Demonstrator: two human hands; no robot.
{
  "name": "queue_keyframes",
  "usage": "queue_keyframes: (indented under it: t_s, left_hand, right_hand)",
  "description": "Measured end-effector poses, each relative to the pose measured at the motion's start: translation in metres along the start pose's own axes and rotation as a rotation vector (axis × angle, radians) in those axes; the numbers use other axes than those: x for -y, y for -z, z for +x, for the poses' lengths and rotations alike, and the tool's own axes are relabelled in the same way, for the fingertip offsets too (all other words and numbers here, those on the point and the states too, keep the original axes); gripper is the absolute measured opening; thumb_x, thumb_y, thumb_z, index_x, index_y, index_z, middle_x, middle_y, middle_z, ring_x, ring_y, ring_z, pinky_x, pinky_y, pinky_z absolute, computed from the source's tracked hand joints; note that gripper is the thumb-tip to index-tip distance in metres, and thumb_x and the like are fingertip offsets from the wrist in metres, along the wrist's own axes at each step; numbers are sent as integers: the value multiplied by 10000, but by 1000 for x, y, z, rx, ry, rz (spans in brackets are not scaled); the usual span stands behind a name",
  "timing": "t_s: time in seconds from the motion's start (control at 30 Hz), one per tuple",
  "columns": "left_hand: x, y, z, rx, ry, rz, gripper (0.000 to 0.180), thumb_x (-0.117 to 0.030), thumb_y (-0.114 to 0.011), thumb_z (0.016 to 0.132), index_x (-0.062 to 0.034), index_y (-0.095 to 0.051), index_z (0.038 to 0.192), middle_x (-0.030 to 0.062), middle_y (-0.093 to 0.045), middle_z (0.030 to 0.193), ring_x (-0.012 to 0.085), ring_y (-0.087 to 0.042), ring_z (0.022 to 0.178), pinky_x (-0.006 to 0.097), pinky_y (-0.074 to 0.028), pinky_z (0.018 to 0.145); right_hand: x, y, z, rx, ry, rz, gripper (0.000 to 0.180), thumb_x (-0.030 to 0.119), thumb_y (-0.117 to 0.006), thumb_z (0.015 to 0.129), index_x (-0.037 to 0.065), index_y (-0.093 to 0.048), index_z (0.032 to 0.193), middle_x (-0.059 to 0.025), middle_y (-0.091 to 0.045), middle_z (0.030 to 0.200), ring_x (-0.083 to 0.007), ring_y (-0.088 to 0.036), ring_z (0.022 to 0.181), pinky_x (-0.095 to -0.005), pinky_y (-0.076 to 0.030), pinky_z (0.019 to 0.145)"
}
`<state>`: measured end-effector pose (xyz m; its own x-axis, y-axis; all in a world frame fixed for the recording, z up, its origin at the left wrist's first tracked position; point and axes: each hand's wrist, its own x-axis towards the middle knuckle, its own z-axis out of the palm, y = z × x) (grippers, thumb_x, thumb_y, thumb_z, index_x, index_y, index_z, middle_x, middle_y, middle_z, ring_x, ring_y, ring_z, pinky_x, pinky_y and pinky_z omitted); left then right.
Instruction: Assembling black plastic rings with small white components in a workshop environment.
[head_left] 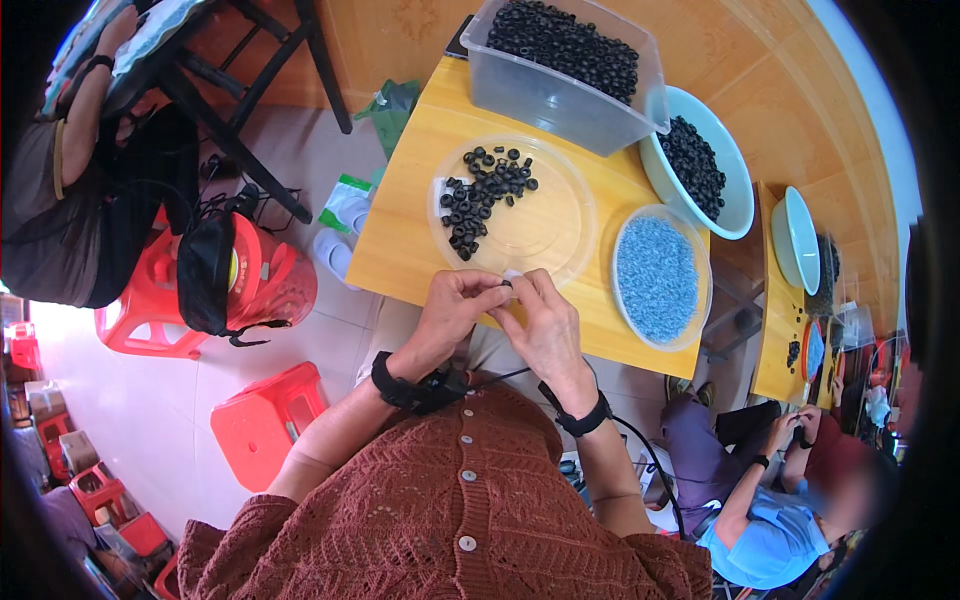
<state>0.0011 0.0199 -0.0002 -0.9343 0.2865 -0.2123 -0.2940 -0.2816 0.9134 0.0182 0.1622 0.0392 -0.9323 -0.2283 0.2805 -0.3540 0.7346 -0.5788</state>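
Over the near rim of a clear round tray (560,215), my two hands meet at the fingertips. Between them is a small black ring-shaped part (507,283), pinched by my left hand (452,312). My right hand (546,325) closes on the same spot, with a bit of something whitish (512,273) at its fingertips; what that is I cannot make out. Several loose black ring-shaped parts (487,190) lie in the tray's left half. To the right stands a round container of small light-blue pieces (655,278).
A clear plastic bin (560,105) of black parts stands at the table's far edge, beside a pale green bowl (738,190) of more. Red stools (265,425) are on the floor at left. Another person (765,530) works at right; one more (60,210) sits at far left.
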Motion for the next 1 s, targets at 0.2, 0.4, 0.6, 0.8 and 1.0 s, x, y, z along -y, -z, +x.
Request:
queue_keyframes:
  t_s: [0.2, 0.4, 0.6, 0.8, 1.0]
  left_hand:
    - [-1, -2, 0, 38, 11, -2, 155, -99, -637, 789, 28, -647, 878, 40, -634, 782, 72, -567, 716, 201, -456, 639]
    - [-16, -2, -2, 90, 154, -68, 249, -217, -590, 847, 13, -642, 924, 42, -631, 838, 76, -574, 745, 215, -474, 676]
    - [-2, 3, 2, 210, 224, 8, 300, -281, -558, 867, 0, -649, 919, 29, -624, 805, 79, -573, 713, 216, -474, 671]
    - [-2, 0, -1, 223, 195, 79, 289, -265, -553, 871, 5, -651, 908, 24, -620, 775, 72, -566, 691, 206, -468, 650]
    - [-7, 3, -5, 217, 212, 18, 265, -237, -542, 882, 2, -651, 916, 22, -623, 776, 65, -566, 688, 200, -467, 637]
  right_hand:
    - [-2, 4, 0, -5, 71, -95, 249, 100, -669, 700, 9, -562, 905, -103, -482, 772, -282, -575, 640, -359, -464, 526]
    - [-8, 12, 1, -13, 120, -120, 223, 118, -673, 693, 23, -555, 857, -91, -486, 754, -268, -577, 620, -349, -461, 501]
    - [-10, 10, -4, 23, 120, -126, 194, 121, -670, 682, 32, -548, 804, -92, -493, 741, -267, -576, 623, -347, -469, 497]
    - [-10, 8, -5, 43, 137, -157, 166, 102, -665, 664, 25, -552, 757, -89, -501, 702, -272, -562, 575, -346, -461, 477]
    - [-6, 7, -4, 29, 177, -155, 151, 110, -656, 666, 16, -572, 749, -79, -506, 680, -254, -562, 555, -333, -459, 459]
